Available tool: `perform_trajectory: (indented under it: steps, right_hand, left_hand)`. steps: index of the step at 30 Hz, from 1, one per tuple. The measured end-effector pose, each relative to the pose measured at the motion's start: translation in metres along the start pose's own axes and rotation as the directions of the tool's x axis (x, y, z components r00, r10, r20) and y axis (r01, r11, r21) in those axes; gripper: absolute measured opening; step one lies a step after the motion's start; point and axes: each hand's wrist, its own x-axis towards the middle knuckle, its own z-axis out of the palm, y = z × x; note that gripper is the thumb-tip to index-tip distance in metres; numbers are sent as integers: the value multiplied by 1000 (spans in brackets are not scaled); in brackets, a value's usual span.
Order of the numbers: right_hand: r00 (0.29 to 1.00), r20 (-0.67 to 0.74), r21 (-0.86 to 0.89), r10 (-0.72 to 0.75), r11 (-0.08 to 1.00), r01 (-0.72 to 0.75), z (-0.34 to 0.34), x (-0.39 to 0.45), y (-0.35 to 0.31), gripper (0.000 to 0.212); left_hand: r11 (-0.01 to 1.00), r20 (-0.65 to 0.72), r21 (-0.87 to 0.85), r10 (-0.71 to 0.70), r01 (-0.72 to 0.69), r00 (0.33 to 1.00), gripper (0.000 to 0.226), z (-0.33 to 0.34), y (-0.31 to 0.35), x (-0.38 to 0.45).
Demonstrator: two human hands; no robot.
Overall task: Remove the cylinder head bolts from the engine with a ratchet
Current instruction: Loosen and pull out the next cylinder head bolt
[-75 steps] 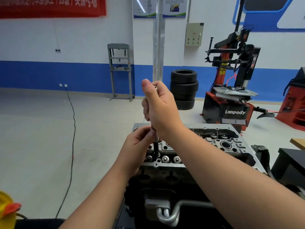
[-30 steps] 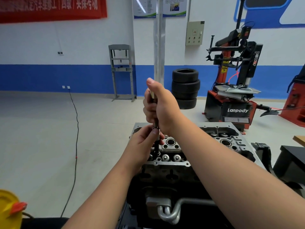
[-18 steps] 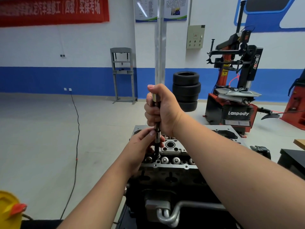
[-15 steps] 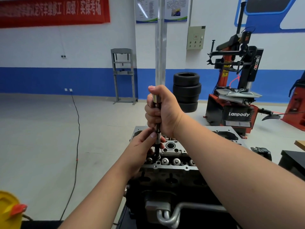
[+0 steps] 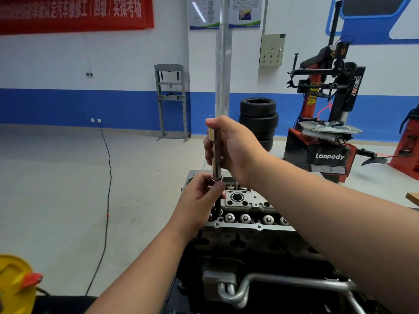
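Note:
The engine's cylinder head (image 5: 247,203) fills the lower middle of the head view, grey metal with a row of round valve tops. A long steel socket extension (image 5: 215,159) stands upright over the head's near left corner. My right hand (image 5: 233,150) grips its upper part, thumb on top. My left hand (image 5: 201,196) pinches the dark shaft just below the socket's lower rim. The shaft's bottom end enters the head; whatever it sits on is hidden. No ratchet handle shows.
A yellow container (image 5: 13,284) sits at the bottom left. A black cable (image 5: 108,177) runs across the floor on the left. Stacked tyres (image 5: 258,121) and a red tyre changer (image 5: 326,137) stand behind the engine. Coolant pipes (image 5: 272,284) cross the engine's front.
My right hand has lowered from high above the head to closer over it and turned, so the steel extension now shows in front of the fingers. My left hand stays on the shaft.

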Motion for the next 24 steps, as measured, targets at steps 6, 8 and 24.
perform_trajectory:
  steps: [6, 8, 24]
  right_hand:
    - [982, -149, 59, -114, 991, 124, 16, -2, 7, 32]
    - [992, -96, 122, -82, 988, 94, 14, 2, 7, 40]
    - [999, -33, 223, 21, 975, -13, 5, 0, 10, 34]
  left_hand:
    - [1000, -38, 6, -21, 21, 999, 36, 4, -1, 6]
    - [1000, -14, 1, -18, 18, 1000, 31, 1, 1, 6]
    - [975, -35, -220, 34, -41, 999, 7, 8, -3, 10]
